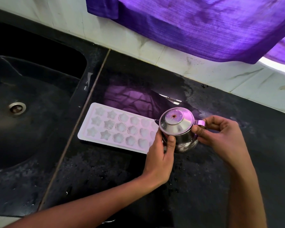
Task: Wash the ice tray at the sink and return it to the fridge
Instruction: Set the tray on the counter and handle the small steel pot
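Note:
A white ice tray (115,127) with star and flower shaped cells lies flat on the dark counter (105,175), just right of the sink. A small steel jug (178,129) with a domed lid stands at the tray's right end and covers that end. My left hand (161,153) grips the jug's body from the front. My right hand (220,132) pinches the jug's handle on its right side.
The dark sink (31,102) with its round drain (17,107) fills the left side. A purple curtain (196,25) hangs over the white tiled wall (171,61) behind the counter. The counter looks wet and speckled around the tray.

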The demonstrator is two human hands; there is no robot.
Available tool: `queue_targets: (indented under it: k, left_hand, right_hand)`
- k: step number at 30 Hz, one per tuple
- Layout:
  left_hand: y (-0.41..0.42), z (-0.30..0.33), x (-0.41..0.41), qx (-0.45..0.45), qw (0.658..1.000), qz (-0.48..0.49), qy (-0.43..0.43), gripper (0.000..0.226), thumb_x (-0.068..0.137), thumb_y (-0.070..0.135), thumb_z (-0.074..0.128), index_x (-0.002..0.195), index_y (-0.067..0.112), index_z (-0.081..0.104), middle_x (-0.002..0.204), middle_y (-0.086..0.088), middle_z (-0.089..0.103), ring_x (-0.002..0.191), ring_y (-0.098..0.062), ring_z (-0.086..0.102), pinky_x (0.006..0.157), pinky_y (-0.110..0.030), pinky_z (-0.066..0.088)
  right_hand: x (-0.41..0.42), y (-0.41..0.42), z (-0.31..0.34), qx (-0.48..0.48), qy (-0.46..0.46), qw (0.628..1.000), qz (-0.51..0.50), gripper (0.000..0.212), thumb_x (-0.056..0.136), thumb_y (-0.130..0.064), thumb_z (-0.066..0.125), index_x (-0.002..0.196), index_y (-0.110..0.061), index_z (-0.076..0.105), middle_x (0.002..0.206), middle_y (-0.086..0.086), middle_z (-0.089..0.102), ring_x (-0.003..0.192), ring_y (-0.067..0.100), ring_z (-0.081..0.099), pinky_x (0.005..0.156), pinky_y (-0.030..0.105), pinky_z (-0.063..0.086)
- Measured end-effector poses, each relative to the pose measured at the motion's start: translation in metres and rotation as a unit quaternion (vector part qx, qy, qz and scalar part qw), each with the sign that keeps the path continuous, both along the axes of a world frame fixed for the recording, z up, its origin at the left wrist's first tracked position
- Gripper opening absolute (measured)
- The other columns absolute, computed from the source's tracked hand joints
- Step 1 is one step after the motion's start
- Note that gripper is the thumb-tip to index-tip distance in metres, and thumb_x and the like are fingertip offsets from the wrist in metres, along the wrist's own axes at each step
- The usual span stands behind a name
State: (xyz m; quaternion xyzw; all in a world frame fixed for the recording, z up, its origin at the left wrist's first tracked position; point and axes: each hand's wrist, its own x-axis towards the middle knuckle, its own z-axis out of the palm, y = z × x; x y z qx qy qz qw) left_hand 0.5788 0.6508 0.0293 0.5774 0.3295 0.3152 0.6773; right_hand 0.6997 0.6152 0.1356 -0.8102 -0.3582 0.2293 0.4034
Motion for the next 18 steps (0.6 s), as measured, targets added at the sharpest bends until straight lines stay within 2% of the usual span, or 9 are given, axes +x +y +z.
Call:
queue_targets:
  k: [3,6,8,11,16,18]
  left_hand:
    - [-0.006,-0.0025,-0.0021,-0.007,1.0,-0.009,0.006,0.05,0.093,0.05,0.033,0.134,0.022,0.041,0.123,0.014,0.058,0.11,0.007,0.051,0.092,-0.013,0.041]
    - [-0.0093,-0.0027,-0.0033,-0.012,1.0,-0.014,0.015,0.05,0.094,0.05,0.031,0.132,0.019,0.043,0.118,0.009,0.06,0.105,0.003,0.053,0.086,-0.01,0.04]
    - [-0.0096,-0.0032,-0.0028,-0.013,1.0,-0.013,0.016,0.053,0.091,0.052,0.03,0.13,0.02,0.045,0.116,0.008,0.061,0.103,0.001,0.054,0.086,-0.014,0.041]
    - [-0.0103,-0.0028,-0.0025,-0.019,1.0,-0.014,0.018,0.052,0.09,0.052,0.03,0.129,0.022,0.045,0.114,0.01,0.061,0.103,0.001,0.054,0.089,-0.021,0.043]
    - [-0.0099,-0.0006,-0.0045,-0.021,0.999,-0.021,0.017,0.055,0.089,0.054,0.027,0.131,0.022,0.044,0.112,0.013,0.06,0.102,0.005,0.053,0.088,-0.015,0.042]
    - [-0.0093,-0.0005,-0.004,-0.022,0.999,-0.021,0.015,0.057,0.09,0.057,0.026,0.131,0.022,0.043,0.114,0.012,0.06,0.104,0.005,0.053,0.091,-0.017,0.042]
  right_hand:
    - [-0.0018,-0.002,0.0017,-0.014,-0.017,1.0,0.008,0.029,0.052,-0.031,0.075,0.072,-0.012,0.067,0.07,0.008,0.072,0.074,0.034,0.069,0.072,0.045,0.059]
    - [-0.003,-0.0034,0.0025,-0.022,-0.032,0.999,0.01,0.031,0.051,-0.032,0.075,0.072,-0.011,0.067,0.068,0.009,0.071,0.075,0.038,0.068,0.073,0.051,0.057]
    - [-0.0038,-0.0039,0.003,-0.028,-0.041,0.999,0.012,0.033,0.05,-0.035,0.075,0.072,-0.011,0.068,0.069,0.009,0.071,0.073,0.038,0.068,0.073,0.053,0.057]
    - [-0.0047,-0.0045,0.0044,-0.033,-0.052,0.998,0.016,0.034,0.05,-0.037,0.076,0.071,-0.012,0.068,0.068,0.008,0.072,0.071,0.035,0.069,0.072,0.052,0.057]
    - [-0.0063,-0.0034,0.0074,-0.04,-0.057,0.997,0.018,0.031,0.051,-0.037,0.076,0.07,-0.015,0.068,0.066,0.003,0.072,0.069,0.028,0.07,0.072,0.047,0.059]
    - [-0.0073,-0.0029,0.0086,-0.04,-0.059,0.997,0.019,0.031,0.05,-0.038,0.076,0.07,-0.015,0.068,0.066,0.004,0.072,0.069,0.029,0.07,0.071,0.048,0.058]
